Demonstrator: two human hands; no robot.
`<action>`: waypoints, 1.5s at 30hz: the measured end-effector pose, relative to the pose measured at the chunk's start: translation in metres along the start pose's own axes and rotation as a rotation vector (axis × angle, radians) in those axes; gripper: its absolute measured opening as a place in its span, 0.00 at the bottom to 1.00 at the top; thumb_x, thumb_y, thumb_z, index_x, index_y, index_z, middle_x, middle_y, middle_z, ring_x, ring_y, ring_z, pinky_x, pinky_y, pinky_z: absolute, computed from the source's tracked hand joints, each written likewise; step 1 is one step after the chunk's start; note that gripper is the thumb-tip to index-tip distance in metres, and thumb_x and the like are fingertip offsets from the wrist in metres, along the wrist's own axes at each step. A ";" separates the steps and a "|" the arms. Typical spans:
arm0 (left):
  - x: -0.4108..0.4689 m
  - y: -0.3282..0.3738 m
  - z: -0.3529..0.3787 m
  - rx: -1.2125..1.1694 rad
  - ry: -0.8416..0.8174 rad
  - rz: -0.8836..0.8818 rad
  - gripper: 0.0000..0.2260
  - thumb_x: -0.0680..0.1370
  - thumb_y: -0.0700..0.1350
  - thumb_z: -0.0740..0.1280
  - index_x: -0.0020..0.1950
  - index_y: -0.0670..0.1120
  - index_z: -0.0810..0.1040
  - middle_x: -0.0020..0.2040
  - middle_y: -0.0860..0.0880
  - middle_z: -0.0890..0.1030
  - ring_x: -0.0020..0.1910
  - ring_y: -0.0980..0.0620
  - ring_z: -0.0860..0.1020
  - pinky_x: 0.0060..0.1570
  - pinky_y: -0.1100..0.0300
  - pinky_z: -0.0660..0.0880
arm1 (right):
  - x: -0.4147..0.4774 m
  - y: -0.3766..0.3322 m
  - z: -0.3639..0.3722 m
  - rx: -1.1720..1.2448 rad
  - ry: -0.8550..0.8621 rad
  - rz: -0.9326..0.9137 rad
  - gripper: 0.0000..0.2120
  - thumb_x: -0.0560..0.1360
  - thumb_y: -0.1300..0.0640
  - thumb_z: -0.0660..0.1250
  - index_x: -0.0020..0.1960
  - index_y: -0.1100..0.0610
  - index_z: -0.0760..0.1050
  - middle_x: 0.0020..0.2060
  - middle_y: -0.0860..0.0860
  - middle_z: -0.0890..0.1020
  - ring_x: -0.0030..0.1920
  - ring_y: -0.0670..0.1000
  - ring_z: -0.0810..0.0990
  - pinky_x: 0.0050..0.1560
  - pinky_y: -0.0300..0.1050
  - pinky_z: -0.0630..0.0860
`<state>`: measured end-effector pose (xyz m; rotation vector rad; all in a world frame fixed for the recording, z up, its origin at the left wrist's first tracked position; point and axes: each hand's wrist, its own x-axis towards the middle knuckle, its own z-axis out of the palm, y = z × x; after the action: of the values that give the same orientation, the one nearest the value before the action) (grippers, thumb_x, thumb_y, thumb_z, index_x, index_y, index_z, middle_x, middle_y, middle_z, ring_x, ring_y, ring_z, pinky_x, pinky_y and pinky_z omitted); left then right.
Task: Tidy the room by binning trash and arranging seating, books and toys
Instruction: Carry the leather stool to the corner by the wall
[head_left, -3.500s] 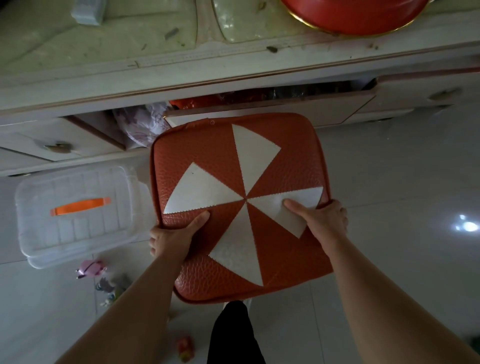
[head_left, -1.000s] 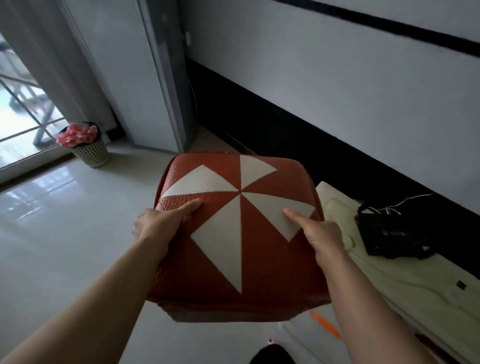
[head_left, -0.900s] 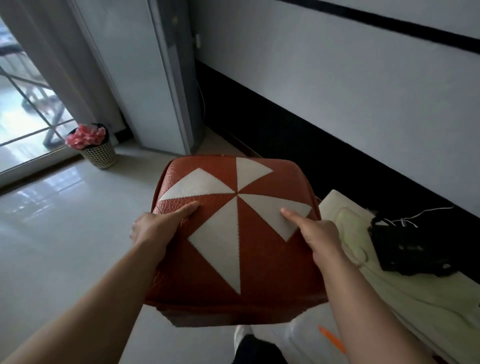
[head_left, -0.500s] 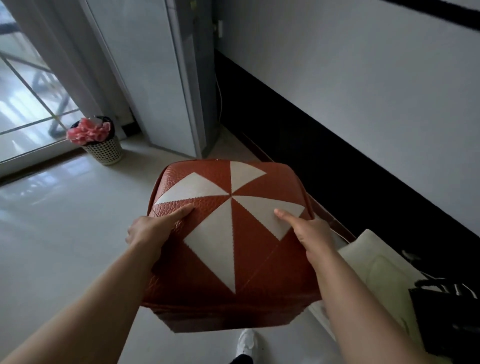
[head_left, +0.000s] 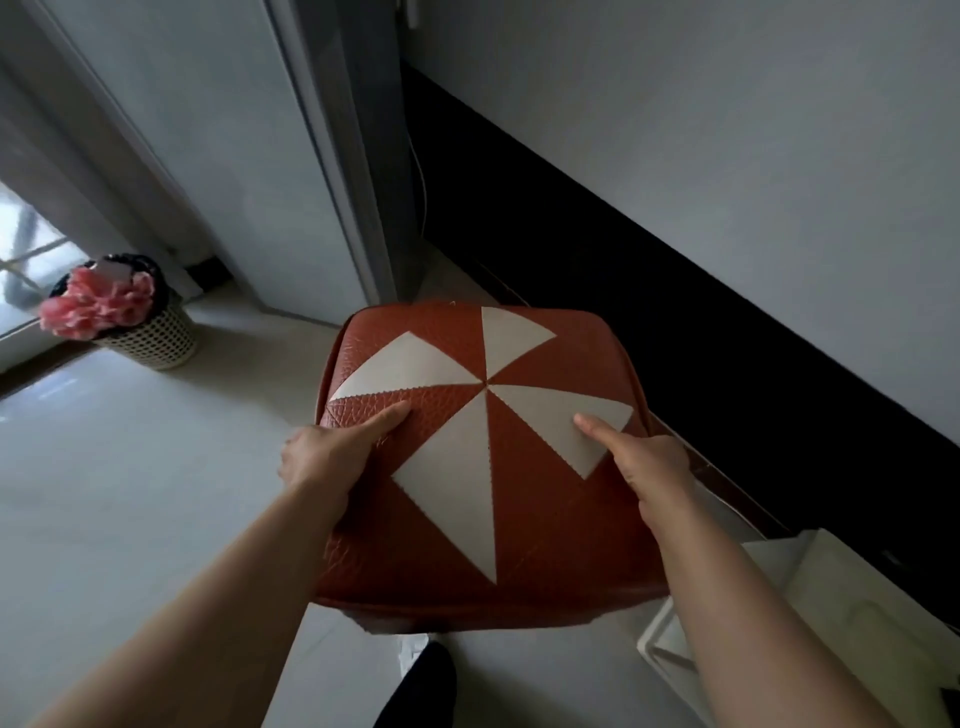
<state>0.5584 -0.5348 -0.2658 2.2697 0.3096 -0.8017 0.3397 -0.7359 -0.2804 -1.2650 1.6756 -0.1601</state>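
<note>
Stool (head_left: 519, 519), pinwheel-topped, hangs between left hand (head_left: 324, 457) and right hand (head_left: 652, 460), each gripping a side with thumb on top; the other fingers are hidden, probably curled beneath. Best kept level and lowered squarely onto the floor (head_left: 130, 467) ahead of the hands.

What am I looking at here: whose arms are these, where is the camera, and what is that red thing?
There is no machine: a person wears one wide-angle camera on the head, looking forward and down, so the arms are their own. The left hand and right hand each grip a side of a red-brown square seat with white triangles, thumbs lying on top, holding it above the pale floor. Farther left, a woven basket with something pink in it stands on the floor. A pale covered object sits low on the right.
</note>
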 end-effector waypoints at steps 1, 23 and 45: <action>0.010 0.006 0.004 -0.005 0.003 0.003 0.62 0.34 0.79 0.68 0.59 0.42 0.76 0.56 0.43 0.78 0.56 0.41 0.76 0.58 0.44 0.76 | 0.006 -0.004 0.004 0.013 0.004 0.013 0.61 0.33 0.21 0.71 0.58 0.57 0.78 0.52 0.53 0.82 0.53 0.57 0.81 0.58 0.56 0.77; 0.257 0.118 0.219 0.068 -0.065 0.025 0.59 0.35 0.78 0.70 0.60 0.47 0.73 0.58 0.48 0.76 0.59 0.44 0.75 0.59 0.42 0.74 | 0.275 -0.059 0.107 0.271 -0.066 0.100 0.43 0.59 0.41 0.80 0.68 0.56 0.72 0.61 0.52 0.79 0.53 0.51 0.76 0.57 0.46 0.73; 0.372 0.139 0.310 0.079 -0.043 0.104 0.54 0.39 0.78 0.71 0.58 0.48 0.77 0.54 0.51 0.79 0.55 0.47 0.78 0.56 0.46 0.77 | 0.398 -0.056 0.172 0.279 0.031 0.144 0.52 0.62 0.42 0.78 0.76 0.59 0.57 0.70 0.55 0.70 0.69 0.56 0.70 0.58 0.45 0.67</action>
<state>0.7660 -0.8514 -0.5984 2.3175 0.1407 -0.8201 0.5204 -1.0007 -0.5774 -0.9361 1.6974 -0.3163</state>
